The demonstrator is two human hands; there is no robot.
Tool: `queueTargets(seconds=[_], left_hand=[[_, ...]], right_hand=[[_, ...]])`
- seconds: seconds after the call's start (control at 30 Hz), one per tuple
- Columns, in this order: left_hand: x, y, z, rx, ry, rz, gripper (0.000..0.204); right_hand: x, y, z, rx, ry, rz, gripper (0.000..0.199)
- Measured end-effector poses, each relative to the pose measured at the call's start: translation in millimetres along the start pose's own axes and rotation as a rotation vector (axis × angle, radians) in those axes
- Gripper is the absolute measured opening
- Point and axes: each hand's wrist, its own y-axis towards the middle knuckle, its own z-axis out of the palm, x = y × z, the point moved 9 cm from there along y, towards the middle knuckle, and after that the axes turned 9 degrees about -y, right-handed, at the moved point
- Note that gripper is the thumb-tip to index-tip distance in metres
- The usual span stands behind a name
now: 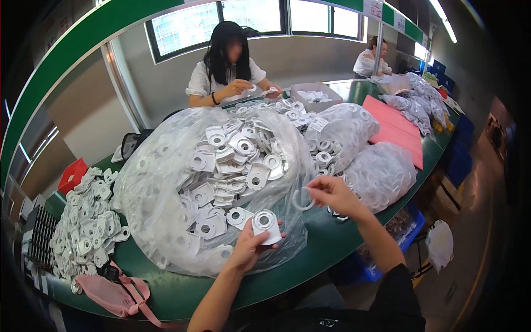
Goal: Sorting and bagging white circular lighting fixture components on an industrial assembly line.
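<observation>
My left hand (249,250) grips a white plastic part (271,237) with a flat squared lower end and a round hole in its raised, ringed upper end. The thumb lies across its face. To the right, my right hand (336,195) pinches a thin translucent white ring (295,201) between thumb and fingers, apart from the part. Just beyond both hands, a large clear plastic bag (146,188) lies open, heaped with similar white parts (243,145). Another bag (383,174), full of pale rings, sits beyond my right hand.
More white parts (88,224) are piled at the left near a red bin (73,176). A pink pouch (113,293) lies at the near edge of the green table (182,296). Across it, a co-worker (227,72) handles small white pieces beside a box (316,97). Pink sheet (395,133) at right.
</observation>
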Motion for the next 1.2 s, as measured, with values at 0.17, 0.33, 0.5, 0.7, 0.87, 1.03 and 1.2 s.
queueTargets(seconds=[0.17, 0.33, 0.5, 0.7, 0.87, 1.03, 1.2], left_hand=[[0.9, 2.3, -2.3, -0.017, 0.099, 0.026, 0.052], [-4.0, 2.0, -3.6, 0.004, 0.078, 0.048, 0.053], [-6.0, 0.0, -6.7, -0.019, 0.079, 0.053, 0.053], [-2.8, 2.3, -7.5, -0.039, -0.034, 0.002, 0.05], [-7.1, -1.3, -15.2, -0.124, 0.203, 0.09, 0.041], [0.9, 5.5, -24.1, -0.082, 0.402, 0.099, 0.042], [-11.4, -3.1, -8.8, -0.047, 0.848, 0.27, 0.048]], right_hand=[[-8.3, 13.8, 80.0, 0.193, 0.265, -0.034, 0.015], [-15.1, 29.4, 99.2, 0.108, 0.214, -0.093, 0.018], [-21.9, 30.5, 103.4, 0.102, 0.22, -0.072, 0.019], [-28.1, 21.6, 101.7, 0.001, 0.218, -0.047, 0.018], [-20.6, 14.8, 103.0, -0.008, 0.194, -0.098, 0.014], [-2.5, 8.4, 90.1, -0.243, 0.123, -0.244, 0.016], [-14.9, 13.7, 102.6, 0.06, 0.034, -0.182, 0.012]])
